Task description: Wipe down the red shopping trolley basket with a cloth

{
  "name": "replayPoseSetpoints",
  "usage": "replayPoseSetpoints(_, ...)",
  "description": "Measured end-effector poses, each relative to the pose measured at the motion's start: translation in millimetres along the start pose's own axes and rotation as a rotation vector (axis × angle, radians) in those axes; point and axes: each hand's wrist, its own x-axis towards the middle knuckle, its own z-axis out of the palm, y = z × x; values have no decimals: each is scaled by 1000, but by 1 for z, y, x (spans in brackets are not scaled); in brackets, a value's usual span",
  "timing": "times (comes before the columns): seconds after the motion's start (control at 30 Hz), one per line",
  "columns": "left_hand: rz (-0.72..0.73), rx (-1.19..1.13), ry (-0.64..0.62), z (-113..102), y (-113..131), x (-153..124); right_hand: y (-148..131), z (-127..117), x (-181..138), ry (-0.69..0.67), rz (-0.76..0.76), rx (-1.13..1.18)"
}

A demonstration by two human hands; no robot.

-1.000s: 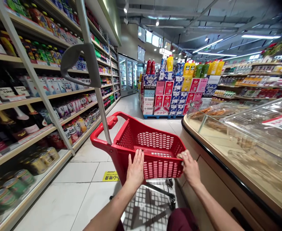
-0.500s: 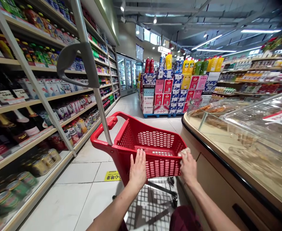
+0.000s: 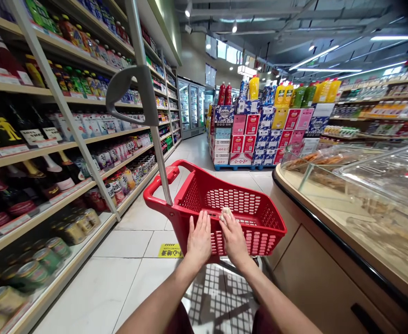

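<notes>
Red plastic shopping cart (image 3: 265, 227), basket walls perforated, stood directly before the person, handle end to the left. Left hand (image 3: 199, 235) lay at the cart's near rim, fingers straight and close together, released, tips reaching over the rim. Right hand (image 3: 234, 236) was just right of it at the same rim, fingers bent and grasping a crumpled off-white cloth (image 3: 225, 211). The cloth lay beneath the fingers and bulged past the fingertips on their far side; its contact with the rim could not be told. Yellow floor sticker (image 3: 169, 250) lay left of the hands. Glass-topped beige counter (image 3: 329, 273) stood right; cream drink shelving (image 3: 78, 134), left.
</notes>
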Motion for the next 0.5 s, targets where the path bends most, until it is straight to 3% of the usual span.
replayPoseSetpoints(0.2,-54,1,49,-3,-17,-6,12,-1,-8,83,263,-20)
replayPoseSetpoints(0.37,4,-12,101,0,-14,-10,-49,19,14,69,86,163)
replayPoseSetpoints(0.43,23,-37,148,-4,-27,-13,-55,22,18,57,47,167)
replayPoseSetpoints(0.5,-61,-52,229,-11,-52,-15,-42,21,13,71,66,137)
